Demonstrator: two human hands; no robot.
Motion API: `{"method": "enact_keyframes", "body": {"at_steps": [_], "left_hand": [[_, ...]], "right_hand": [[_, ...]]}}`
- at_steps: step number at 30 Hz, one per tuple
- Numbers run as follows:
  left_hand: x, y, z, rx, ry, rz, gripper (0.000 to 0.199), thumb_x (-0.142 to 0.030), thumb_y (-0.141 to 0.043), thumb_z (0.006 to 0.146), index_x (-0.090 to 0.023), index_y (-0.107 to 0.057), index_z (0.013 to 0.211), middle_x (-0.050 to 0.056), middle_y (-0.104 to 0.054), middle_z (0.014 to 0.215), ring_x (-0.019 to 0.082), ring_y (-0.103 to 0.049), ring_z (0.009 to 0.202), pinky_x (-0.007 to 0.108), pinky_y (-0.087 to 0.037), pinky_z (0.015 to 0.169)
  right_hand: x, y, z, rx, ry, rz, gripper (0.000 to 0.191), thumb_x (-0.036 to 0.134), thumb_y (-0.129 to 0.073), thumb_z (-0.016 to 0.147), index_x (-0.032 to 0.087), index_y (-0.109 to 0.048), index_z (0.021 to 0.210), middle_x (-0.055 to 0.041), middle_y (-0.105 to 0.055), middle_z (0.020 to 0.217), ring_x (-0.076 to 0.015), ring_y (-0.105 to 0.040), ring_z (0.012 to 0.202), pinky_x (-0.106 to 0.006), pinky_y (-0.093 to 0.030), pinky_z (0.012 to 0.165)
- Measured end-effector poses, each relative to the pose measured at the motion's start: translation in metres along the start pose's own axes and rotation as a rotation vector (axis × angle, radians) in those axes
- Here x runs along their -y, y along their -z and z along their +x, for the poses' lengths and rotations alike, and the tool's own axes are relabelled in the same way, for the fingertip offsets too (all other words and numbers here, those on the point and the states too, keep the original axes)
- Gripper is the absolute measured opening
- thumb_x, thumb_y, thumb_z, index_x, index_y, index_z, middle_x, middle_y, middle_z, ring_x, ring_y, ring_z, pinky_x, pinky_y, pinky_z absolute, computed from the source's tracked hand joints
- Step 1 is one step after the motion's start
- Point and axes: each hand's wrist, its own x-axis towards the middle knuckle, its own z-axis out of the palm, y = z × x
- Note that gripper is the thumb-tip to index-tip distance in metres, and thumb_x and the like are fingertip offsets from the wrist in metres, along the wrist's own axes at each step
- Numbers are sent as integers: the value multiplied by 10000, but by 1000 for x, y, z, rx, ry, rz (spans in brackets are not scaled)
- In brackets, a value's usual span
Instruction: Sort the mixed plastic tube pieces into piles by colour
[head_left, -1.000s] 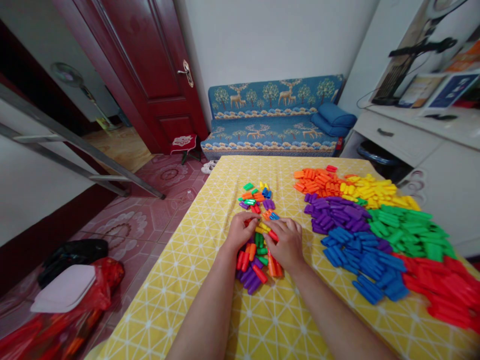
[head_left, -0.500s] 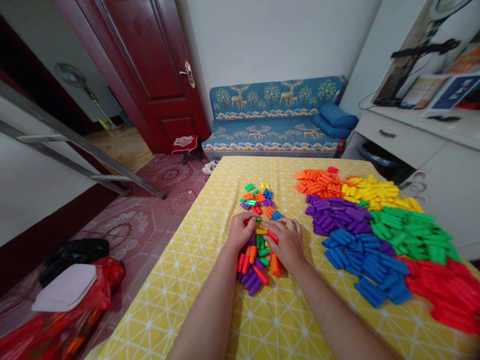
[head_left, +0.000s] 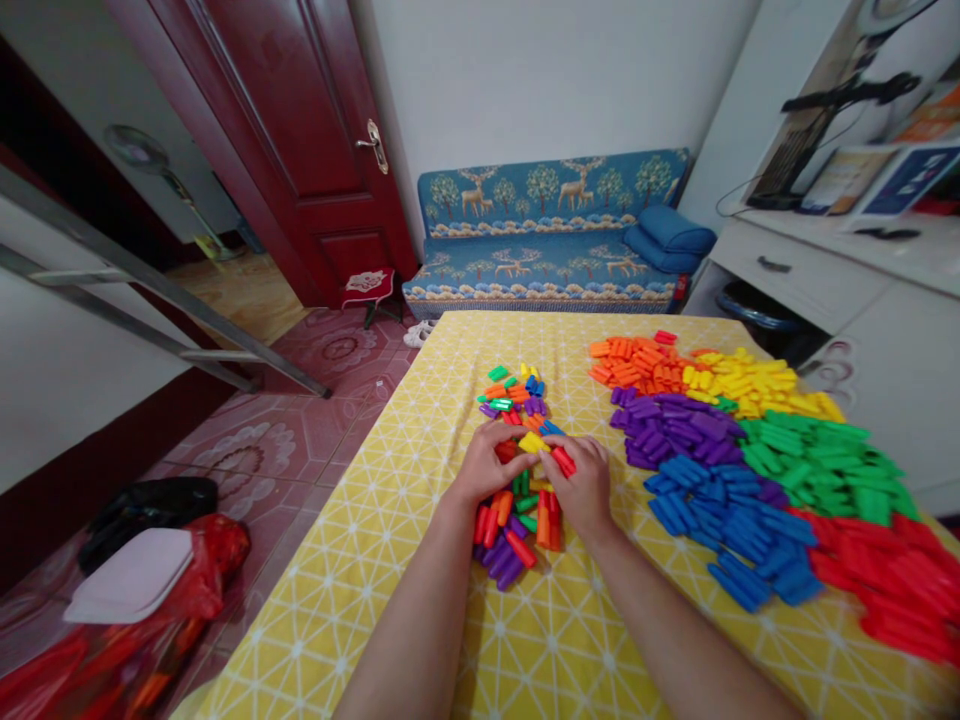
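My left hand (head_left: 486, 462) curls over the mixed pile, thumb and index finger closing at the left end of a small yellow plastic tube (head_left: 533, 442). Facing it, my right hand (head_left: 583, 486) has its fingers bent, with a red plastic tube (head_left: 562, 460) between thumb and fingers. The right fingertips reach the yellow tube too. Below both hands lie loose tubes in several colours, among them a red one (head_left: 520, 549), purple ones (head_left: 510, 572) and an orange one (head_left: 543, 530). Part of the pile is hidden under my hands.
Sorted heaps of orange (head_left: 634, 365), yellow (head_left: 750, 382), purple (head_left: 675, 430), green (head_left: 825, 460), blue (head_left: 735, 525) and red tubes (head_left: 892, 580) cover the right side of the yellow tablecloth (head_left: 360, 570). More mixed tubes lie beyond my hands. A patterned sofa (head_left: 540, 265) stands behind the table.
The yellow tube has come up between my fingertips. My right hand has turned and drawn slightly back, showing the red tube in it. More of the pile beneath is visible.
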Motion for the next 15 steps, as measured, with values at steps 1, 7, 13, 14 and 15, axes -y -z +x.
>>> {"method": "enact_keyframes", "body": {"at_steps": [1, 7, 13, 14, 15], "left_hand": [[0, 0, 0, 12, -5, -3, 356, -408, -704, 744, -202, -702, 1034, 78, -708, 998, 232, -620, 978, 365, -431, 950], [2, -2, 0, -18, 11, -103, 249, -365, -632, 816, -198, -714, 983, 54, -718, 954, 209, -629, 921, 352, -446, 924], [5, -3, 1, 1, -5, -79, 198, -353, -634, 814, -186, -733, 849, 58, -700, 810, 185, -625, 798, 320, -478, 825], [5, -3, 1, 5, -10, -64, 186, -348, -641, 808, -189, -734, 837, 56, -696, 788, 182, -623, 788, 321, -476, 826], [5, -4, 2, 7, -11, -57, 180, -345, -647, 804, -192, -735, 839, 55, -696, 783, 181, -622, 787, 322, -475, 828]], "right_hand": [[-1, 0, 0, 4, 0, 24, 132, 306, -571, 858, 227, -661, 913, -34, -697, 875, -205, -585, 854, -386, -390, 898], [0, 0, -2, -13, -3, 81, 169, 300, -562, 850, 220, -639, 978, -50, -681, 954, -219, -584, 918, -398, -413, 899], [4, 0, -3, 104, 129, 48, 441, 232, -550, 860, 259, -531, 1299, -70, -601, 1227, -228, -553, 1127, -391, -425, 954], [4, 0, -3, 125, 145, 46, 419, 219, -531, 874, 272, -546, 1289, -64, -611, 1204, -220, -567, 1104, -380, -437, 938], [3, -1, -3, 127, 150, 54, 387, 211, -515, 887, 279, -571, 1264, -58, -626, 1168, -210, -583, 1073, -369, -448, 921]]}}
